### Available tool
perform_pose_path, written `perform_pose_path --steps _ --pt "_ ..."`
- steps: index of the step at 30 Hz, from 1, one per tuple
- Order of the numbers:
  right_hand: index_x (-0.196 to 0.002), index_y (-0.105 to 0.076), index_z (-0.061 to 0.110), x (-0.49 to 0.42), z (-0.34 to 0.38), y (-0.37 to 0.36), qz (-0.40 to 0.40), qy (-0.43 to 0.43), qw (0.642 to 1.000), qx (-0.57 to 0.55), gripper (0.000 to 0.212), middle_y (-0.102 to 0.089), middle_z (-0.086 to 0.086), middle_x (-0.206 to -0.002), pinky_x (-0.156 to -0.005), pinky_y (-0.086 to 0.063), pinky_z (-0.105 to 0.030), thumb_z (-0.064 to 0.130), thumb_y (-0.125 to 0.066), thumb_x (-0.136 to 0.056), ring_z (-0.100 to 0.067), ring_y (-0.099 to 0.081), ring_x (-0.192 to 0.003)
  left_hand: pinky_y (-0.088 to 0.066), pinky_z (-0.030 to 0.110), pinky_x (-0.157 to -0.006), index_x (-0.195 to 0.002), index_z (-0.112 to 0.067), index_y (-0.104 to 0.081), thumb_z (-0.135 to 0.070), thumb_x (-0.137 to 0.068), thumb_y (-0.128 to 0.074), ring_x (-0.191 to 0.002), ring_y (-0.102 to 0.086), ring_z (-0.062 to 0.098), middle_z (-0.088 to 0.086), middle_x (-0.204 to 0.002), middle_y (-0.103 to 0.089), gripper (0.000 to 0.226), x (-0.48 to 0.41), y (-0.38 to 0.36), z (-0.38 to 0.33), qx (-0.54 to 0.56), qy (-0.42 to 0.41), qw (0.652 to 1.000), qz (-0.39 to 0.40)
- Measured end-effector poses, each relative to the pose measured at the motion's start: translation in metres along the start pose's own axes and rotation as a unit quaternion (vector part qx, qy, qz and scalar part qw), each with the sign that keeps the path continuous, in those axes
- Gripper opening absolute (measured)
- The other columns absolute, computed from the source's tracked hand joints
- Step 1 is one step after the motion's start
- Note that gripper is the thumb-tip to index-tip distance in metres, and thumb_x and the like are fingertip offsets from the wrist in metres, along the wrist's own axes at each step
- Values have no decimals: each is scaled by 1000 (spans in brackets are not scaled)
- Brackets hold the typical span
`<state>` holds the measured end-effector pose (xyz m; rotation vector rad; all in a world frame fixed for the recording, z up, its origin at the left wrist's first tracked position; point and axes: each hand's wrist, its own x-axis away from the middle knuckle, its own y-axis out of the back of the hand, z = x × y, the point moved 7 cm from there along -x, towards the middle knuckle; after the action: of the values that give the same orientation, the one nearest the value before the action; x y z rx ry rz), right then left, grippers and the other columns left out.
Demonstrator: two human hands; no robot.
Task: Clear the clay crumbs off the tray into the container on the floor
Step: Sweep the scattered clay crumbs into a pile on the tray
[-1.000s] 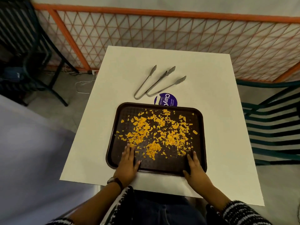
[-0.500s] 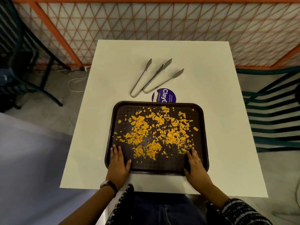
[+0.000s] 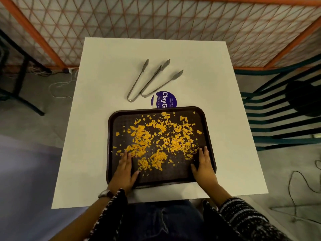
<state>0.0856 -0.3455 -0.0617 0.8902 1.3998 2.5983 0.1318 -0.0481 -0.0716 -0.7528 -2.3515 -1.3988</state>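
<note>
Clay crumbs (image 3: pixel 156 141) lie spread on the brown tray (image 3: pixel 209 136), near table edge. Left hand (image 3: pixel 124 168) and right hand (image 3: pixel 204 165), open and flat, have slid farther in, probably to gather them.

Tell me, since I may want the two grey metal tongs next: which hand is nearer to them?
Left. The left hand lies flat on the dark brown plastic tray, nearly straight below the grey metal tongs; the right hand lies farther off, toward the tray's right edge.
</note>
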Motion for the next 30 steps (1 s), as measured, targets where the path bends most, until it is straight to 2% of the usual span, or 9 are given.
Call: perform_pose_path --steps 3,8,12,17,19,22,25,27,30 --pt "-151 -2 12 -6 -5 1 -1 -23 1000 6 78 5 -4 -160 -116 -21 -42 35 -49 -94 -23 -9 -147 -9 37 -117 -145 -7 7 -36 -93 -41 -144 10 21 7 -155 18 76 -10 20 24 -13 33 999 -29" --pt "-149 3 3 3 8 -22 -1 0 1000 25 82 9 -13 -159 -118 3 -35 42 -44 -95 -23 11 -146 -8 39 -117 -145 -6 7 -36 -93 -41 -144 11 25 11 -155 17 77 -21 23 35 -38 36 998 -19" --pt "-148 6 5 10 29 -46 21 58 998 29 97 18 -5 -154 -116 9 -33 71 -17 -82 -17 20 -140 -1 41 -117 -144 -2 7 -36 -93 -42 -143 15 30 18 -154 17 79 -22 19 36 -42 68 996 -31" --pt "-148 11 14 21 62 -67 117 168 979 13 91 20 5 -153 -120 4 -32 67 -18 -81 -11 18 -143 -6 44 -118 -144 -4 8 -38 -93 -41 -143 16 28 15 -154 20 79 -20 17 37 -30 87 995 -30" --pt "-149 8 19 23 67 -60 124 190 974 -5 81 16 9 -153 -120 0 -32 58 -30 -89 -8 12 -143 -10 45 -117 -145 -6 8 -38 -93 -42 -143 15 27 13 -154 20 79 -20 18 37 -19 92 995 -29" --pt "-149 5 23 5 43 -33 59 105 992 -32 74 13 8 -155 -118 -2 -35 43 -41 -95 -13 10 -142 -14 45 -116 -145 -6 5 -38 -92 -42 -144 10 28 11 -155 19 78 -19 21 36 -11 95 995 -32" --pt "-150 2 14 -12 13 -8 9 25 1000 3 75 10 1 -158 -120 -13 -43 40 -42 -96 -19 5 -147 -14 44 -116 -145 -7 6 -38 -93 -41 -144 9 27 11 -155 19 77 -18 23 36 -11 96 995 -31" --pt "-150 3 12 -17 9 -7 22 13 999 26 75 9 -2 -160 -120 -13 -41 40 -42 -96 -19 4 -147 -7 41 -117 -144 -6 10 -38 -93 -40 -142 16 24 11 -154 19 78 -18 21 33 -20 81 996 -29" --pt "-149 3 7 -17 19 -17 23 14 999 29 76 8 -8 -159 -119 -3 -36 39 -42 -97 -22 7 -147 8 33 -114 -139 -10 22 -39 -94 -38 -136 25 17 7 -150 27 80 -14 8 16 -11 22 1000 1"
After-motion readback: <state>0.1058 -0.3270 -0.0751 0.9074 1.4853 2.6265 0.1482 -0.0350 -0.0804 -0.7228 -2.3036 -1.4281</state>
